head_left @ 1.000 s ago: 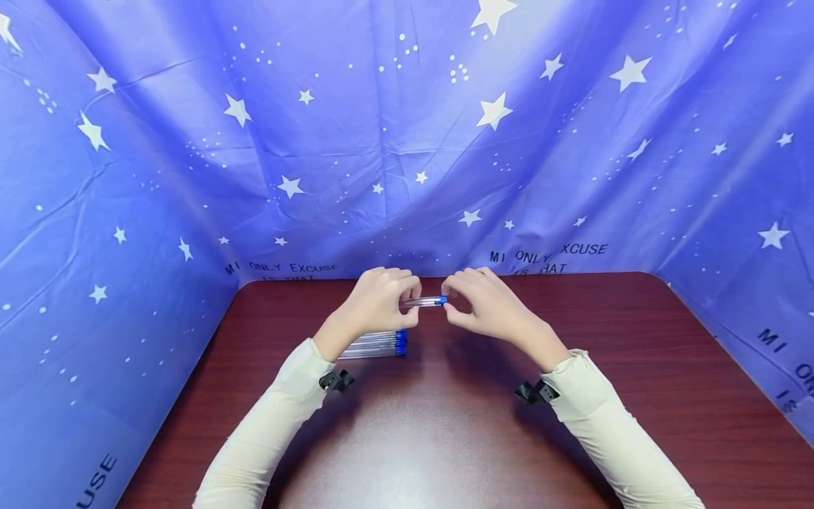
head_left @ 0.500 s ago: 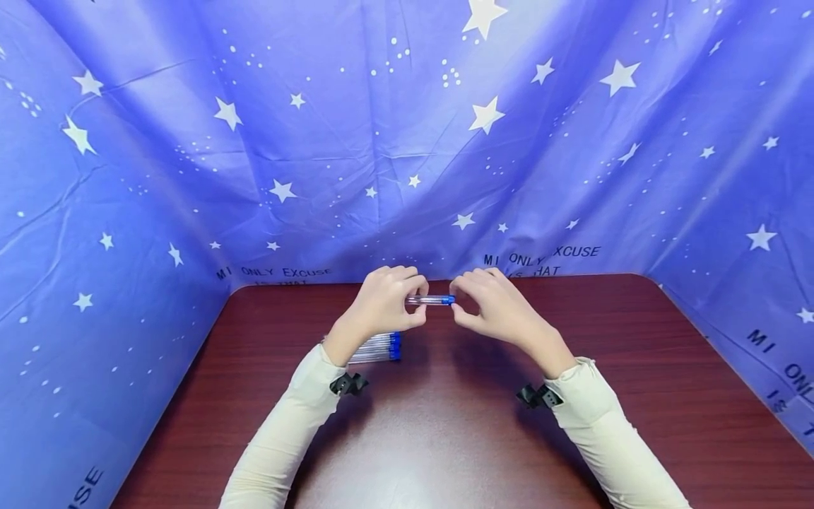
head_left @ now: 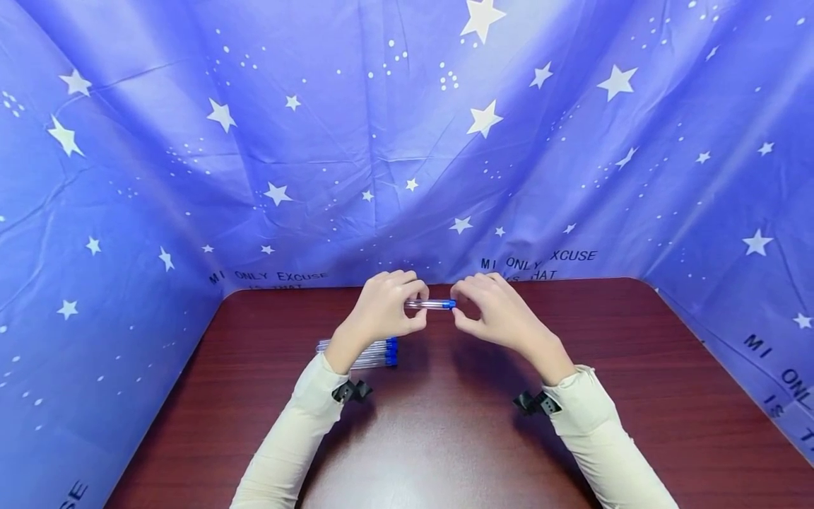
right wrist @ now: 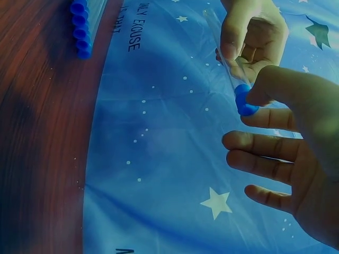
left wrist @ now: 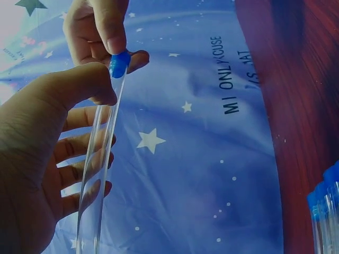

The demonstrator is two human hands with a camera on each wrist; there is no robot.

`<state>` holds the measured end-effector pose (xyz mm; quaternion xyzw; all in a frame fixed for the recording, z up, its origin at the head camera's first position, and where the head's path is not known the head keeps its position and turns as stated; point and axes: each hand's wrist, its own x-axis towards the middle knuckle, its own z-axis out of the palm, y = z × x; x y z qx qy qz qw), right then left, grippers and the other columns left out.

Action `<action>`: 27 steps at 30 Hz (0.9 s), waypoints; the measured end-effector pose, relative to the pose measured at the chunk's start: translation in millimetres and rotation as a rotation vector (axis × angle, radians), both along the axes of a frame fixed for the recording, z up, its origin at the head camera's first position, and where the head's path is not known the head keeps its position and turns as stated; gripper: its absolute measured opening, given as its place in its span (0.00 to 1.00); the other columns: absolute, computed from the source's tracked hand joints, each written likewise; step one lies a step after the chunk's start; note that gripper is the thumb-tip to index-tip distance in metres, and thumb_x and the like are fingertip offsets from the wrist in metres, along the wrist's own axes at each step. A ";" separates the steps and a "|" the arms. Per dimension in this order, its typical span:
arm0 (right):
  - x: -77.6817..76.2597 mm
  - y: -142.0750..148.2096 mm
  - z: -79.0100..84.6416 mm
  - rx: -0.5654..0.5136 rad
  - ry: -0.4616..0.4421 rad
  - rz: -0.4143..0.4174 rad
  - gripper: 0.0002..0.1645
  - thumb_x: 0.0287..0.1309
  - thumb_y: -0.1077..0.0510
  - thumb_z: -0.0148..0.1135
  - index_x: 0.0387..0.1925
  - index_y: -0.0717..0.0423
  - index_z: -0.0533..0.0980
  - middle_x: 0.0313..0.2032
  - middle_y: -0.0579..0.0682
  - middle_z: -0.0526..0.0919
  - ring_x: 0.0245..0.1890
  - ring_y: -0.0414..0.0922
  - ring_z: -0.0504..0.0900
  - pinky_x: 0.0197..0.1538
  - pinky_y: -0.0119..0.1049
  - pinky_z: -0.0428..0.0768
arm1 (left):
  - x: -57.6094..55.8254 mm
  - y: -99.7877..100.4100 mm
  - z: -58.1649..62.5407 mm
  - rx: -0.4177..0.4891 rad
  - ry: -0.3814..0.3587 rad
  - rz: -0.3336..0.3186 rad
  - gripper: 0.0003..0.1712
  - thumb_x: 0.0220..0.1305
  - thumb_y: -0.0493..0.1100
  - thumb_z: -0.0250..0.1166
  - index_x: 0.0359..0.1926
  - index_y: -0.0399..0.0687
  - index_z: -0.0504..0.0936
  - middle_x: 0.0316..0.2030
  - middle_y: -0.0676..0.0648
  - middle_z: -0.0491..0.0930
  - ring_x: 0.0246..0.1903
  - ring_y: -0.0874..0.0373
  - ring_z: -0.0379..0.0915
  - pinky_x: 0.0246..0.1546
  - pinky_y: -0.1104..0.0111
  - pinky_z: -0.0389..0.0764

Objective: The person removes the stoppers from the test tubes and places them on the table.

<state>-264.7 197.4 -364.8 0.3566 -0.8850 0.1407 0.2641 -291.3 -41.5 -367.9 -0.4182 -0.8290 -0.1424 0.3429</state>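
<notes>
A clear test tube with a blue stopper is held level above the table, between both hands. My left hand pinches the tube's clear body near its stoppered end, thumb on one side and fingers on the other. With thumb and index finger, my right hand pinches the blue stopper; its other fingers are spread apart in the right wrist view. Below the left hand, a row of similar test tubes with blue stoppers lies on the table, partly hidden by the left wrist.
The dark red wooden table has a rounded far edge. Behind it and at both sides hangs a blue curtain with white stars and printed words. Both sleeves carry small black wrist cameras.
Both hands shifted slightly right in the head view, then stayed nearly still with the tube between them. The head view itself has also moved slightly. The stopper remains on the tube.
</notes>
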 end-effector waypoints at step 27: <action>-6.2 -6.7 -12.1 0.071 0.069 -0.032 0.12 0.54 0.57 0.66 0.40 0.57 0.83 0.29 0.46 0.80 0.32 0.48 0.77 0.47 0.47 0.75 | -6.1 -2.6 -13.3 -0.001 0.016 -0.009 0.09 0.48 0.47 0.72 0.30 0.53 0.82 0.26 0.55 0.76 0.25 0.61 0.71 0.27 0.69 0.70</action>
